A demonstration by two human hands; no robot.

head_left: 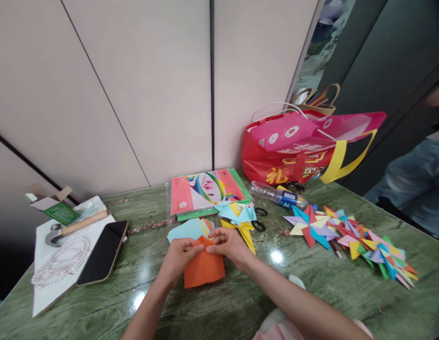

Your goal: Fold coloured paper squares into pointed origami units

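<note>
An orange sheet of folding paper (204, 271) is held up between my two hands, creased toward a point at its top edge. My left hand (180, 257) pinches its upper left side with thumb and fingers. On the upper right, my right hand (228, 243) pinches the same paper near the point. Just behind it lie light blue paper sheets (186, 230) and several other coloured ones, partly covered by my hands. Folded yellow pieces (245, 232) and light blue folded pieces (233, 212) rest beyond my right hand, with black scissor handles (259, 226) showing beside them.
Behind are a packet of coloured paper (205, 191), a plastic bottle (276, 194) and a red gift bag (286, 151). Folded paper stars (309, 226) spread on the right. At left lie a phone (103, 252), a hammer (78, 227), beads (62, 259) and a small box (60, 210). A person stands far right.
</note>
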